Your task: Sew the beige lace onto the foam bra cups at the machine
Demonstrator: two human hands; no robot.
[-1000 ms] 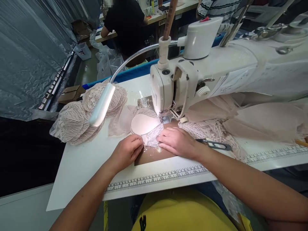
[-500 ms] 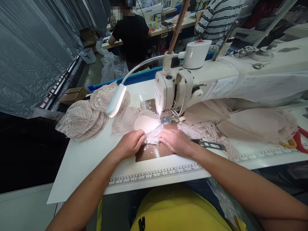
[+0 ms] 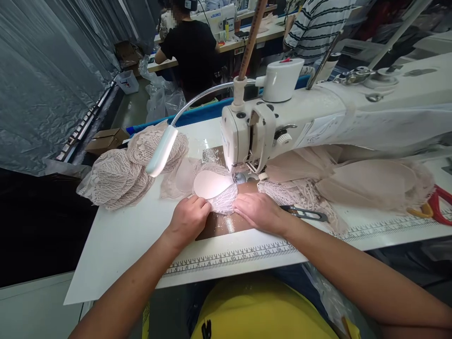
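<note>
At the needle of the white sewing machine [image 3: 243, 136] lies a pale pink lace piece [image 3: 225, 199] with a smooth, light, padded cup [image 3: 212, 183] against it. My left hand [image 3: 190, 217] grips the near left edge of the lace, fingers curled and thumb tucked under. On the lace's right edge, just in front of the presser foot, my right hand [image 3: 257, 210] is closed with its fingertips pressed down. The lace spreads between both hands over a brown plate [image 3: 215, 227]. My fingers hide the edges they hold.
Stacked lace cups [image 3: 115, 176] lie at the left under a bendable lamp [image 3: 162, 150]. Right of my hand are sheer fabric pieces [image 3: 367, 183], a dark thread snipper [image 3: 305, 213] and red-handled scissors [image 3: 441, 205]. A printed ruler [image 3: 233, 259] runs along the front edge. Two people work beyond.
My left hand has shifted slightly left and lies flatter over the edge. The lace between my hands is spread wider, showing more of its curved shape. The view has shifted a little.
</note>
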